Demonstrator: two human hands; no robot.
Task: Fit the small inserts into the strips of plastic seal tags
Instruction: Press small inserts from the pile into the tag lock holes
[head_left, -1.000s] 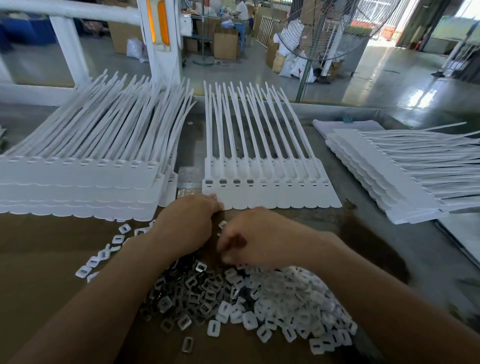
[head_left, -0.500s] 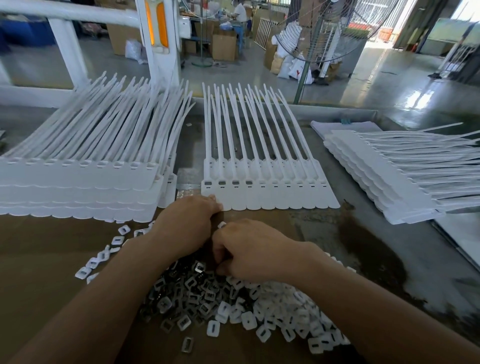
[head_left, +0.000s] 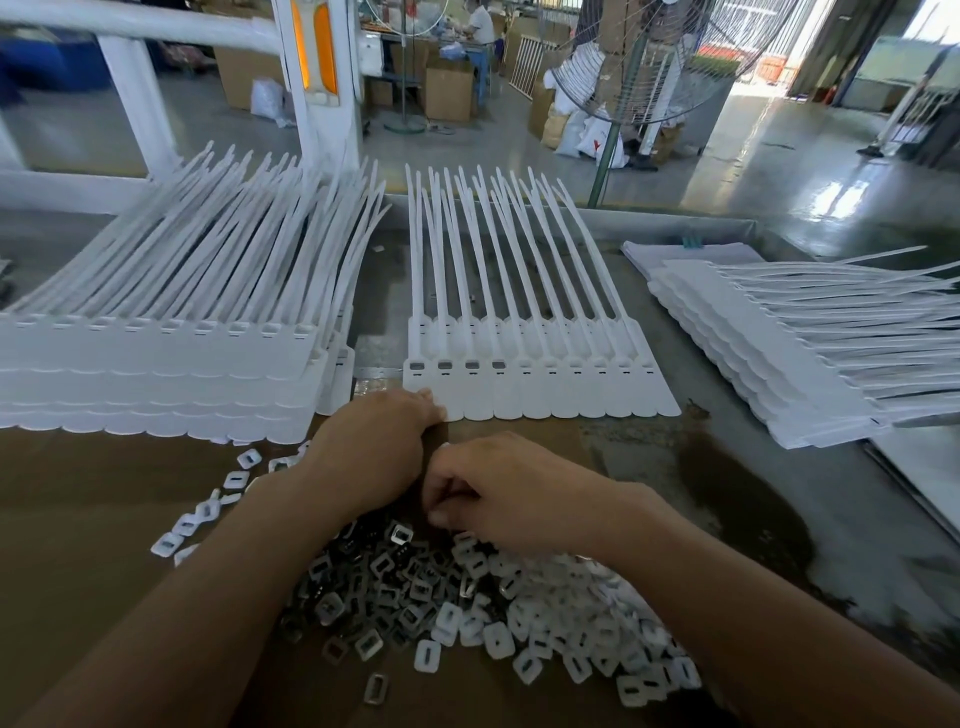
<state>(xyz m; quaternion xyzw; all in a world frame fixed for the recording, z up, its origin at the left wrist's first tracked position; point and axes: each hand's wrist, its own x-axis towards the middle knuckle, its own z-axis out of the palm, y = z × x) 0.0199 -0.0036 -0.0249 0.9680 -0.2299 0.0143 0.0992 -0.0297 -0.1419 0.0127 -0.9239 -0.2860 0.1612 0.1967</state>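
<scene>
The right hand (head_left: 511, 493) has drawn a little leftward toward the left hand (head_left: 376, 447) over the past second, and now the two nearly touch. The left hand has stayed where it was, at the near left corner of the strip of seal tags (head_left: 540, 387) laid flat in the middle of the table (head_left: 675, 467).

Both hands are knuckles-up with the fingers curled under. The left one touches the strip's near edge, and whatever it may hold is hidden beneath it. The right one has its thumb drawn in against its fingertips, just nearer than the strip's left end and over the far edge of the pile of inserts (head_left: 483, 603). Whether an insert is pinched there cannot be told.

On the strip, the four leftmost slots show dark and the rest show white. The pile lies nearer than the strip on a brown cardboard sheet (head_left: 78, 519), with dark metal pieces on its left part and white plastic ones on its right. A few loose white inserts (head_left: 208, 512) are scattered left of the pile.

A tall stack of strips (head_left: 156, 374) sits left of the middle strip, and another stack (head_left: 753, 358) lies to its right with its tails pointing away rightward. A standing fan (head_left: 649, 62) rises beyond the strip's far end.
</scene>
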